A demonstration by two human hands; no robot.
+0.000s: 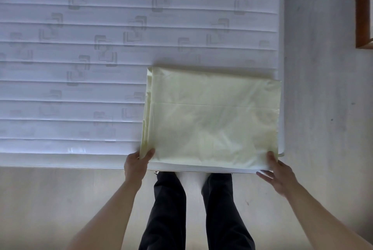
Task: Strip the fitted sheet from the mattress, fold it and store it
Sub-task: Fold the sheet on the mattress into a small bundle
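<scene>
The pale yellow fitted sheet [212,116] lies folded into a flat rectangle on the near right corner of the bare white quilted mattress [80,57]. My left hand [136,166] pinches the sheet's near left corner, thumb on top and fingers underneath. At the near right corner my right hand [277,175] grips the edge the same way, with its fingers showing below the fold. The stacked layers show along the sheet's left side.
I stand at the mattress's near edge, with my dark trouser legs [169,209] over a light wooden floor [50,199]. A pale wall or floor strip [314,68] runs right of the mattress. A brown wooden frame [363,7] sits at the top right.
</scene>
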